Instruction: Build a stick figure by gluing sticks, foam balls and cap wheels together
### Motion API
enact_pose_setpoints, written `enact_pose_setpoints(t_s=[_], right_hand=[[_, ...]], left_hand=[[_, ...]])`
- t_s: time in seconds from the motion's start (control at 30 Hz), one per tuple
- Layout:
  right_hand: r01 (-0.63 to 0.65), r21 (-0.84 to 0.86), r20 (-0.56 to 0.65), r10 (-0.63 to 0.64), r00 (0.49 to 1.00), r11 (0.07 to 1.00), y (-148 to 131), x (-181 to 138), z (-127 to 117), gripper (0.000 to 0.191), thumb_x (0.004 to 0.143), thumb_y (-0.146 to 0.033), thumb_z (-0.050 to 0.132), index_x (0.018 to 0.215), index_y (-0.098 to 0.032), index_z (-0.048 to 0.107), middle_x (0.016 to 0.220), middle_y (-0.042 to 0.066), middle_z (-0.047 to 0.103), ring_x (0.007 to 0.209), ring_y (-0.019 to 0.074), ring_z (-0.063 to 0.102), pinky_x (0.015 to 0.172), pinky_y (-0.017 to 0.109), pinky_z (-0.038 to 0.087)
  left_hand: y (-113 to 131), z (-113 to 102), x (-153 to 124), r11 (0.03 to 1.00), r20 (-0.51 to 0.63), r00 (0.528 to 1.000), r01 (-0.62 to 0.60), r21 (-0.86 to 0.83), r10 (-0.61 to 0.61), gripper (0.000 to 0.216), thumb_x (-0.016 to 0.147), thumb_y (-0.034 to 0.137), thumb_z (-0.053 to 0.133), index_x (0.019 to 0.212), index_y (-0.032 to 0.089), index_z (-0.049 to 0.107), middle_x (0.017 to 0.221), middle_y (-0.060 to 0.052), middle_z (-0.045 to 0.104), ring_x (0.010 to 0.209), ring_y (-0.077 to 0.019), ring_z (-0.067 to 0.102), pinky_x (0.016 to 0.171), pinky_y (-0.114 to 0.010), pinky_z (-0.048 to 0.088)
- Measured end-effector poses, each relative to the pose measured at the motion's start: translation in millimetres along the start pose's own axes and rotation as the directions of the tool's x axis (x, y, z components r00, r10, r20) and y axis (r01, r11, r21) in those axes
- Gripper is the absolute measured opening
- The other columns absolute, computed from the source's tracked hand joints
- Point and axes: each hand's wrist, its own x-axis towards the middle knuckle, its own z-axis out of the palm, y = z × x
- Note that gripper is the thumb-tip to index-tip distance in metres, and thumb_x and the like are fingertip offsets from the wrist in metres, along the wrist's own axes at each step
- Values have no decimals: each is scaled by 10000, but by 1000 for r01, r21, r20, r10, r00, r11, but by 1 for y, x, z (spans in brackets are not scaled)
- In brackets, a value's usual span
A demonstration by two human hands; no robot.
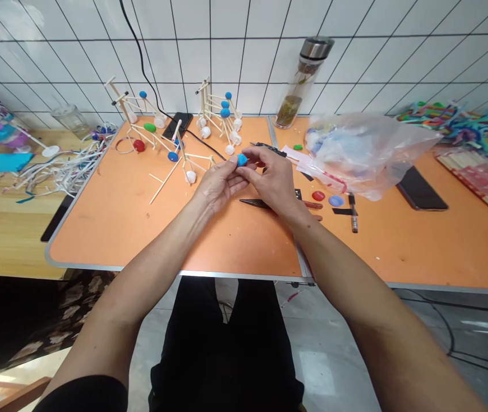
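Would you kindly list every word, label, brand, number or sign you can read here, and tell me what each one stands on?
No text can be read anywhere in this picture.
Pen: any marks on its barrel are too small to read.
Packet of sticks: too blurred to make out any print.
Bottle: no lettering can be made out.
Small blue piece: no lettering visible.
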Motion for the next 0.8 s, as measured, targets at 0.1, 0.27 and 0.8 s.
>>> enact_pose_setpoints(t_s=[0.1, 0.27, 0.8], right_hand=[[17, -12, 2, -17, 1000, 1000, -4, 1, -2, 258, 969, -278, 775, 1209, -274, 869, 1220, 50, 915, 1125, 309, 846, 1099, 526, 685], [40, -10, 48, -40, 998, 999, -3, 1, -2, 312, 971, -255, 760, 1263, -289, 865, 1291, 55, 907, 1199, 326, 845, 1138, 548, 673], [132, 0, 70, -132, 989, 991, 3, -1, 0, 272, 1055, -298, 727, 1297, -286, 848, 1253, 71, 896, 1124, 314, 837, 1037, 498, 677]], left_hand=[[0, -1, 1, 1000, 7, 1000, 5, 24, -6, 218, 1097, 404, 845, 1063, 189, 860, 1137, -113, 935, 1261, -249, 883, 1302, -441, 598], [0, -2, 2, 1000, -5, 1000, -4, 21, 5, 241, 1088, 422, 857, 1032, 188, 859, 1118, -114, 931, 1241, -252, 887, 1275, -434, 621], [3, -2, -1, 997, -15, 1000, 20, 80, -19, 278, 1018, 444, 938, 1041, 184, 844, 1123, -110, 932, 1189, -242, 897, 1265, -435, 626]])
